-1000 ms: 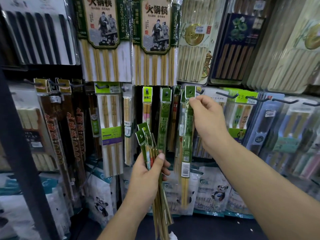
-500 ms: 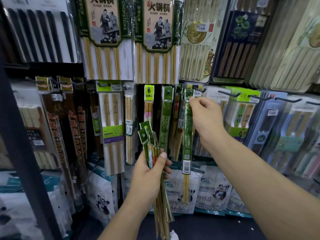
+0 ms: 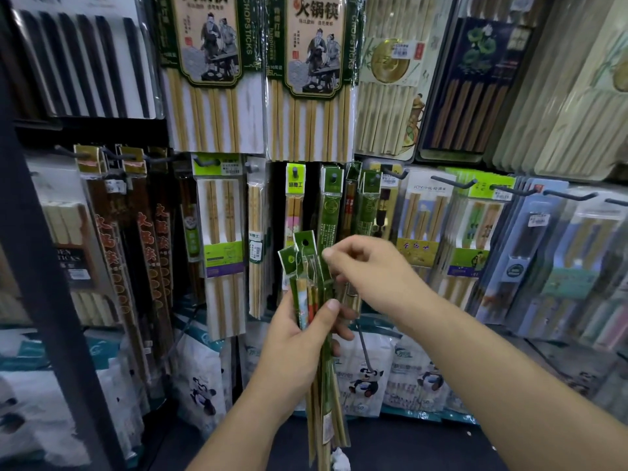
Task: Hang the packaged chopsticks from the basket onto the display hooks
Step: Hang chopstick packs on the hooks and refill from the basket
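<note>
My left hand [image 3: 295,345] grips a bundle of green packaged chopsticks [image 3: 303,263] upright in front of the display, thumb across its front. My right hand [image 3: 375,278] is at the bundle's top, its fingertips pinching the upper edge of one pack. Behind them, two narrow green packs hang on the middle hooks: one [image 3: 330,209] on the left and one [image 3: 368,203] just to its right. The basket is not in view.
Larger chopstick packs [image 3: 314,79] fill the upper row. Several dark hooks [image 3: 452,182] stick out to the right, with blue and green packs hanging on them. Panda-printed bags [image 3: 365,379] line the shelf below, and a dark upright post [image 3: 40,266] stands at the left.
My right hand let go of the green pack, which now hangs on the hook, and dropped down-left to the top of the bundle. My left hand stayed put.
</note>
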A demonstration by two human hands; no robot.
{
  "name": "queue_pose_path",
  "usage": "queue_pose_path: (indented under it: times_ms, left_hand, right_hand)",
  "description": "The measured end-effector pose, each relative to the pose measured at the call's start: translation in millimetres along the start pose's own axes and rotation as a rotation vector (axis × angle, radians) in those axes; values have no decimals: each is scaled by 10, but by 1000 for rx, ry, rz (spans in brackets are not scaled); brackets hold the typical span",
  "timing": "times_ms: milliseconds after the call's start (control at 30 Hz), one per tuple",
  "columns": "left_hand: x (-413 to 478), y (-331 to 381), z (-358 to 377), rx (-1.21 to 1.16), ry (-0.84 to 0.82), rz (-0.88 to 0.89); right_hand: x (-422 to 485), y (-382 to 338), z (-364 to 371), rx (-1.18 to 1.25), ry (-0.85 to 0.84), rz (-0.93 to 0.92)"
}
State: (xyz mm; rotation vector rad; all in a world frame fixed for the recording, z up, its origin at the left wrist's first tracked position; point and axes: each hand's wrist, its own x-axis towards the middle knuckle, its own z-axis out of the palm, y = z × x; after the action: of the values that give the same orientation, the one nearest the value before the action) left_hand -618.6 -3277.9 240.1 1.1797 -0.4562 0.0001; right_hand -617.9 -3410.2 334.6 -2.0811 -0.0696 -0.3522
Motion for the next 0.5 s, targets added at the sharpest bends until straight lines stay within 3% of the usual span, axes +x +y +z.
queue_pose_path:
  times_ms: [167,300,500]
  left_hand:
    - [1,22,16,-98,46,-27]
    - [7,13,-1,-144,72,-73]
    - [46,-32,-42,-133,184,-124]
  right_hand:
    - [-94,50,-3,135,-181,-16]
    - [-61,67,-37,-5,-27,-66]
    - [227,-114,-324,124,257,-56]
